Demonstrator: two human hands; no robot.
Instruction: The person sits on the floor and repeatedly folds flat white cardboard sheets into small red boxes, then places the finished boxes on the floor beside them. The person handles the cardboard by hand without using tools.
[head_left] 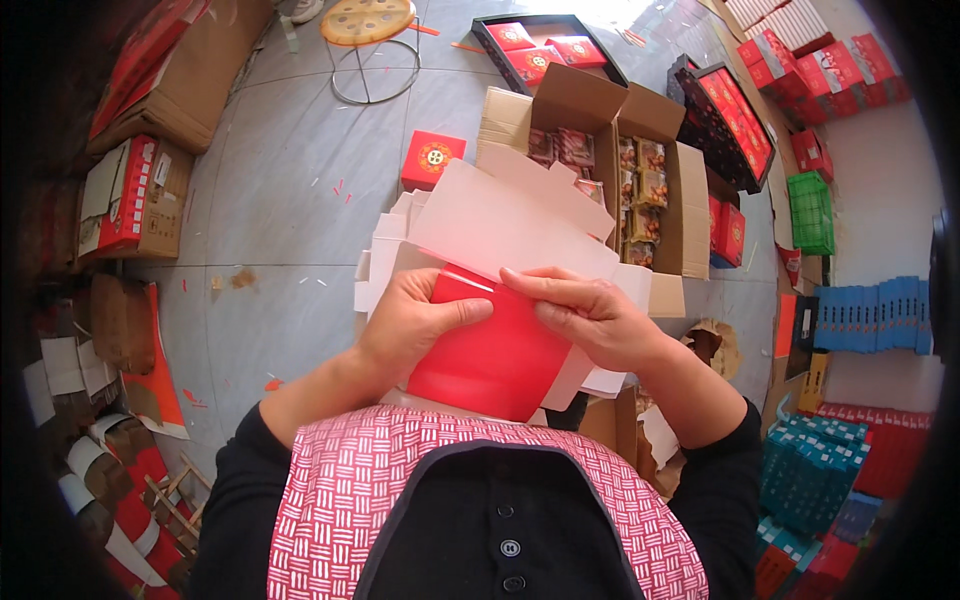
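A partly folded cardboard gift box (490,360) lies in front of my body, with its glossy red face toward me. Its white inner panel (515,222) spreads out beyond the fold. My left hand (413,322) grips the red panel's left edge, thumb lying on top and the other fingers mostly hidden beneath. At the upper edge, my right hand (590,315) pinches the crease between red and white, its index finger stretched along the fold. White cut-out flaps (385,245) of cardboard stick out on the left, under the panel. Just past them a closed red box (433,160) sits.
Cartons (676,215) holding small wrapped packages stand ahead to the right. Black trays (480,35) with red boxes lie farther off. A round stool (367,22) stands at the far left. Stacked boxes (815,455) line the right side; a brown carton (165,200) is left.
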